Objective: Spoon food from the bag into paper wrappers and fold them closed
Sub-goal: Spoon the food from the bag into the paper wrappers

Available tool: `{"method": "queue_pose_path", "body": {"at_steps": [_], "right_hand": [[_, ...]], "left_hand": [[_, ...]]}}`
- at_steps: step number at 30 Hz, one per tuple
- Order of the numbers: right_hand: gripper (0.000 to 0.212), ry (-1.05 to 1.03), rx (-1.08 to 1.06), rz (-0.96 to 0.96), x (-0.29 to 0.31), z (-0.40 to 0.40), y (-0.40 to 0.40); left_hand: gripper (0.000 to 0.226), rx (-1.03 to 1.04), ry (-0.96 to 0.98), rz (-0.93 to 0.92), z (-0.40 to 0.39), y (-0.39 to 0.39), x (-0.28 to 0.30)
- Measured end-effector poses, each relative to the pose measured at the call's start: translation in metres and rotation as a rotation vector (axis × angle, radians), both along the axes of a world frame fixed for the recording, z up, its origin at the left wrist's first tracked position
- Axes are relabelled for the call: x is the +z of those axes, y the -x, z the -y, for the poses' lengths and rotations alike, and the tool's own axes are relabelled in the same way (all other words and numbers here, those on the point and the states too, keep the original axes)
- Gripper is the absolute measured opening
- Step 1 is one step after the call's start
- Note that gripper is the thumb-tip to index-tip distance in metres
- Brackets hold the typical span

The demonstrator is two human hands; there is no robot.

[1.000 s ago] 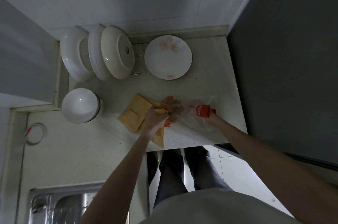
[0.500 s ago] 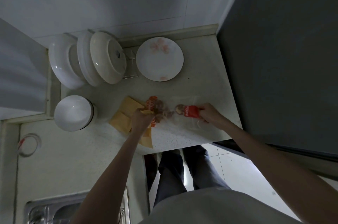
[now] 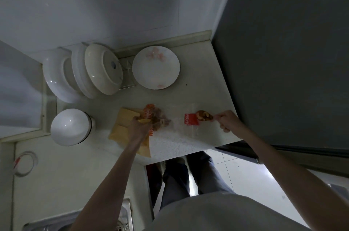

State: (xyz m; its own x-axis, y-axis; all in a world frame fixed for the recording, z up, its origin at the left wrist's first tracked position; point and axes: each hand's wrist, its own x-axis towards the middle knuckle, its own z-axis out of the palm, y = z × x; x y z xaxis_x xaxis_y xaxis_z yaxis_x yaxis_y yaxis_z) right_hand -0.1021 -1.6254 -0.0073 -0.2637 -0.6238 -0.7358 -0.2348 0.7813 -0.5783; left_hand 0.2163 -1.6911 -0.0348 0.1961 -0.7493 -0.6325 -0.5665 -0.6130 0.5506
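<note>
A clear plastic bag point(image 3: 181, 127) with a red label lies on the pale counter point(image 3: 207, 83), brownish food point(image 3: 159, 120) bunched at its left end. My right hand point(image 3: 226, 121) grips a spoon point(image 3: 204, 115) loaded with food, held just right of the red label. My left hand point(image 3: 138, 127) pinches the edge of a tan paper wrapper point(image 3: 124, 119) beside the bag's food. More tan wrappers lie under and below that hand.
A flowered plate point(image 3: 155, 67) lies at the back. Several white dishes point(image 3: 85, 72) stand on edge in a rack at the back left. An upturned white bowl point(image 3: 70, 127) sits left of the wrappers. A dark appliance point(image 3: 283, 60) borders the counter's right side.
My right hand has drawn back to the right, and the spoon has come out of the bag's food loaded. My left hand stays on the wrapper.
</note>
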Motion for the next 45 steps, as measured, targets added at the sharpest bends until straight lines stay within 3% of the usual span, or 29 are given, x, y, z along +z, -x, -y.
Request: {"method": "queue_pose_path", "body": {"at_steps": [4,8,14,20,26,35,39,45], "right_hand": [[0.025,0.011,-0.042,-0.044,0.018,-0.003,0.011],[0.028,0.063,-0.007,-0.052,0.051,0.006,0.009],[0.023,0.183,0.185,-0.053,0.125,0.034,-0.014],[0.027,0.243,0.422,-0.112,0.192,0.061,-0.040],[0.025,0.279,0.572,-0.201,0.225,0.078,-0.064],[0.018,0.216,0.702,-0.333,0.243,0.088,-0.077],[0.027,0.231,0.814,-0.461,0.239,0.088,-0.095],[0.017,0.198,0.852,-0.486,0.240,0.088,-0.101]], "left_hand": [[0.075,-0.081,0.134,0.052,-0.004,0.007,0.014],[0.077,-0.178,0.289,-0.087,-0.007,0.023,0.042],[0.051,-0.330,0.412,-0.169,0.003,0.045,0.087],[0.050,-0.526,0.615,-0.036,0.007,0.052,0.125],[0.043,-0.509,0.786,-0.008,0.007,0.060,0.151],[0.036,-0.550,0.918,0.044,0.011,0.067,0.160],[0.035,-0.610,0.827,0.059,0.007,0.079,0.157],[0.043,-0.479,0.719,-0.053,0.000,0.084,0.144]]}}
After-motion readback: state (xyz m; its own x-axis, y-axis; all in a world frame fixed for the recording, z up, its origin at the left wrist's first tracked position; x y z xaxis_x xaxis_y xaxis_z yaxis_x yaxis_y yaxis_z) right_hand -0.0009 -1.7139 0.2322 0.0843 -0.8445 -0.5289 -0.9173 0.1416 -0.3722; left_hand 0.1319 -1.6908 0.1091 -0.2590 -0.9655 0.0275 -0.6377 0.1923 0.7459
